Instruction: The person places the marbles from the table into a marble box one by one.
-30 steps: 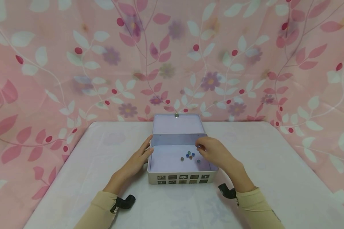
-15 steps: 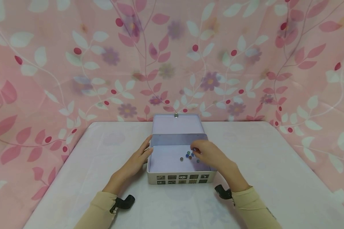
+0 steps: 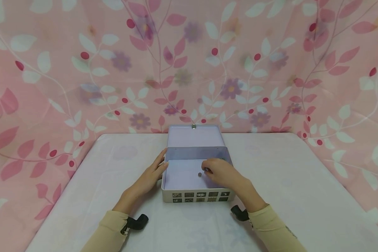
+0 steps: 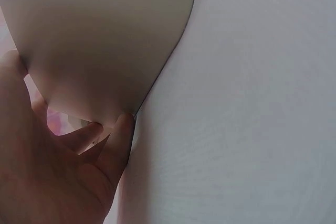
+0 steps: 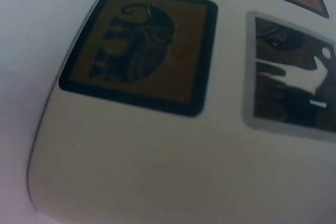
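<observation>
A tin box (image 3: 182,196) with its lid (image 3: 195,136) swung back stands on the table, rows of square pictures along its front. My left hand (image 3: 149,176) rests against its left side, thumb at the rim; in the left wrist view, the fingers (image 4: 118,142) touch the plain side wall. Inside the box, my right hand (image 3: 223,172) is bent down, thumb and forefinger together on a small dark marble (image 3: 206,169), mostly hidden. A greyish glass marble (image 3: 200,174) lies on the box floor just left of the fingertips. The right hand covers the area where other marbles lay.
A white cloth (image 3: 271,164) covers the table around the box. Behind it hangs a pink floral curtain (image 3: 189,70). In the right wrist view, the box's front with an elephant picture (image 5: 139,51) fills most of the frame.
My right hand has moved left and a little toward me inside the box, over the cluster of marbles, hiding it. My left hand has stayed at the box's side.
</observation>
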A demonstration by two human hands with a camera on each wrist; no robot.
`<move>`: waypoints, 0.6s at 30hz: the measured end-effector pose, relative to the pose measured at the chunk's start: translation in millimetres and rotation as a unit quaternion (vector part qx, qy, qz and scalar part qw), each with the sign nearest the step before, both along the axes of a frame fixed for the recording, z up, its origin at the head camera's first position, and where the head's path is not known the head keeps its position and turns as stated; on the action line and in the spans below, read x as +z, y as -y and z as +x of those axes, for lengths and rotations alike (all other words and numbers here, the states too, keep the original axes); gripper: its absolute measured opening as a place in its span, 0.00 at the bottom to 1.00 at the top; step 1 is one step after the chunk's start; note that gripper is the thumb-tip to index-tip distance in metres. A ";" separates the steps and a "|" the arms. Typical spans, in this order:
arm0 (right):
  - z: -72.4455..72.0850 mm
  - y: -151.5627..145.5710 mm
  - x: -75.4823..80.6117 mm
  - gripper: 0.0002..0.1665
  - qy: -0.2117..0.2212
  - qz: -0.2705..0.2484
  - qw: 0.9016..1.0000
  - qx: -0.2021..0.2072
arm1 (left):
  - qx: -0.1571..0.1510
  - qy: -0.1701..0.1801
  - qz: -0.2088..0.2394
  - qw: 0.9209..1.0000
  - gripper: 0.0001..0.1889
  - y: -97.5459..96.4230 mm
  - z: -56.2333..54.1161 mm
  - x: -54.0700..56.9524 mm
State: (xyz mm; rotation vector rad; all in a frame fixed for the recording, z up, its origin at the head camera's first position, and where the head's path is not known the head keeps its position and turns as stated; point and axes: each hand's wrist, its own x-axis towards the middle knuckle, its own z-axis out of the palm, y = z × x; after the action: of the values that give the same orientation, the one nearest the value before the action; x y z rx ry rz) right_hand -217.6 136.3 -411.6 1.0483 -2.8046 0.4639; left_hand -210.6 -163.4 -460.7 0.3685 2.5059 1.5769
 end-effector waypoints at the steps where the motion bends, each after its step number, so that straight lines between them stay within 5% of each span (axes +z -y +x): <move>1: 0.4 0.4 -0.3 0.02 0.005 0.001 1.000 -0.001 | 0.000 0.003 0.002 1.000 0.31 -0.2 0.4 1.2; 6: 1.8 -0.1 -1.0 0.03 0.028 0.007 1.000 -0.004 | -0.005 0.013 0.002 1.000 0.32 -1.5 4.8 10.6; 10: 2.2 -0.8 -1.1 0.05 0.039 0.013 0.999 -0.003 | 0.002 0.001 -0.002 1.000 0.32 -0.7 0.4 0.0; 18: 2.5 -0.5 -2.4 0.05 0.073 0.024 0.997 -0.015 | 0.001 0.004 0.005 1.000 0.31 -0.1 -1.6 -2.4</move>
State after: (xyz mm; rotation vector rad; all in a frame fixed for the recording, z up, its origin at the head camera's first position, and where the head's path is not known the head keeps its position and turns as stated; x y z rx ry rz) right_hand -215.1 136.8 -413.9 1.0176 -2.9695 0.4922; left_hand -212.2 -163.4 -463.1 0.3609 2.4937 1.5885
